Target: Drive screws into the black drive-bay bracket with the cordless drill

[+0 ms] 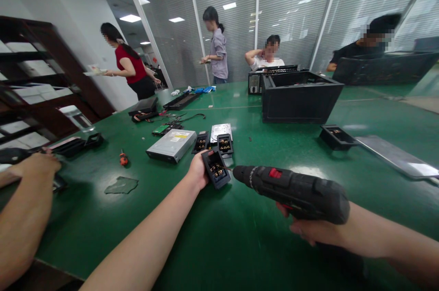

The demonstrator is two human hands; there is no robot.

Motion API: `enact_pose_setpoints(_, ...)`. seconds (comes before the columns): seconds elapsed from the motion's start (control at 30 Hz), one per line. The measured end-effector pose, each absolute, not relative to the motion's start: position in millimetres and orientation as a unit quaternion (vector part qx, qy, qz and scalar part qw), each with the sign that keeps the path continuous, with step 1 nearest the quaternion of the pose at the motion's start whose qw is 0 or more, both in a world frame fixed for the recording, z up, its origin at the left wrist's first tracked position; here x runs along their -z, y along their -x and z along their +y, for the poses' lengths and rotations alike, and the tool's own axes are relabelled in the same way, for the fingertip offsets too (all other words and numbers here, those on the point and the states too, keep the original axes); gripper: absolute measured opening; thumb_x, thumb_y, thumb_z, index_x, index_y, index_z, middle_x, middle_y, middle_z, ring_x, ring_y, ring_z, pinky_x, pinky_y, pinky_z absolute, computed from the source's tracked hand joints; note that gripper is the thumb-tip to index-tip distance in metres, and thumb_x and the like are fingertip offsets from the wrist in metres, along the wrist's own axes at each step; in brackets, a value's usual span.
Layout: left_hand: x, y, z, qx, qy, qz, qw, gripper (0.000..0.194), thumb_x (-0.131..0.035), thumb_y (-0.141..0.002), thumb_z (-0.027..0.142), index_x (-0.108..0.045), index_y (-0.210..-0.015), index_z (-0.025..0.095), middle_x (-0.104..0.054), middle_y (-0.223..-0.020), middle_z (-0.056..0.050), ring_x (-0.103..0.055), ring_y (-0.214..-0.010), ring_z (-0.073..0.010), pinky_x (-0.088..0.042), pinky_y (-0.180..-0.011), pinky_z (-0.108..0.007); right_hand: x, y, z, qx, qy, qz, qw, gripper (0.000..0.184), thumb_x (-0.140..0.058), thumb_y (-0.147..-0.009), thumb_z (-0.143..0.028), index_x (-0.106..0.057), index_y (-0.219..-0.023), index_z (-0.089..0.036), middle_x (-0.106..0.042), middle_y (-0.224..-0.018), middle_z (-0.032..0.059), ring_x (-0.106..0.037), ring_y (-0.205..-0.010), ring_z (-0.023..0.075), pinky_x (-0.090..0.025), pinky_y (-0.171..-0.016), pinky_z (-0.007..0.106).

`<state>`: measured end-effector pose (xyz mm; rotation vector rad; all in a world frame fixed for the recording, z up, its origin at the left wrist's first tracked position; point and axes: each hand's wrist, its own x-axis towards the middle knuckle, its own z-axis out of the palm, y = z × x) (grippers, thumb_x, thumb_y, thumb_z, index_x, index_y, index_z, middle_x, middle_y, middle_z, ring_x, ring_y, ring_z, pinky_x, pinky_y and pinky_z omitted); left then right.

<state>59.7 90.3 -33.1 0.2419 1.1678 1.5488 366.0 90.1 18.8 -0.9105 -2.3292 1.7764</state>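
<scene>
A glass partition (233, 21) with blinds spans the top of the frame, above a green tabletop (236, 245). At the centre, the left hand (198, 171) grips a small black box (213, 173) by its left side, fingers mostly hidden by it. The box's open face, with brass-coloured parts inside, looks up toward the viewer; its long axis leans from upper left to lower right. The right hand (317, 229) is wrapped around the grip of a black power drill (295, 188), whose long body slopes gently down to the right, nose pointing left at the box. The thin bit (227, 169) reaches the box's right side (whether its tip touches anything inside, I cannot tell). The drill's lower end fades into shadow, and another person's arms (29, 208) are cut off at the left border. The table edge (60, 269) crosses the lower left; a broad stretch of green separates the drill from the large black case (297, 104) at upper right.
</scene>
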Motion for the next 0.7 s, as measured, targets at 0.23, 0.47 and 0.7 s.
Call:
enact_pose_setpoints(0.23,32.5,-60.0,90.4,-0.653,-0.108,0.493,0.565,0.017,-0.054,-0.069,0.029,-0.062,-0.072,0.014,-0.065,-0.061,-0.009,-0.062,-0.054,-0.0251,-0.051,-0.053,-0.04,-14.4,-367.2,89.9,-0.592,0.303,-0.746,0.039,0.023,-0.06,-0.08,-0.02,-0.055,-0.103,-0.022,-0.06,-0.077,-0.0016,-0.058,-0.061,0.0142,-0.052,-0.058,0.029)
enact_pose_setpoints(0.47,35.6,-57.5,90.6,-0.652,-0.109,0.487,0.57,0.019,-0.054,-0.069,0.03,-0.063,-0.072,0.014,-0.066,-0.062,-0.01,-0.063,-0.056,-0.0261,-0.051,-0.056,-0.042,-17.6,-366.6,90.3,-0.593,0.308,-0.743,0.04,0.026,-0.061,-0.079,-0.019,-0.055,-0.105,-0.02,-0.061,-0.085,0.0006,-0.06,-0.062,0.014,-0.052,-0.058,0.027)
enact_pose_setpoints(0.7,36.6,-56.2,90.3,-0.65,-0.115,0.492,0.568,0.017,-0.054,-0.069,0.03,-0.063,-0.07,0.015,-0.066,-0.061,-0.009,-0.063,-0.055,-0.0254,-0.051,-0.057,-0.041,-17.2,-366.0,90.0,-0.592,0.295,-0.75,0.038,0.023,-0.06,-0.08,-0.019,-0.055,-0.103,-0.019,-0.059,-0.076,-0.0014,-0.058,-0.061,0.0146,-0.052,-0.059,0.029)
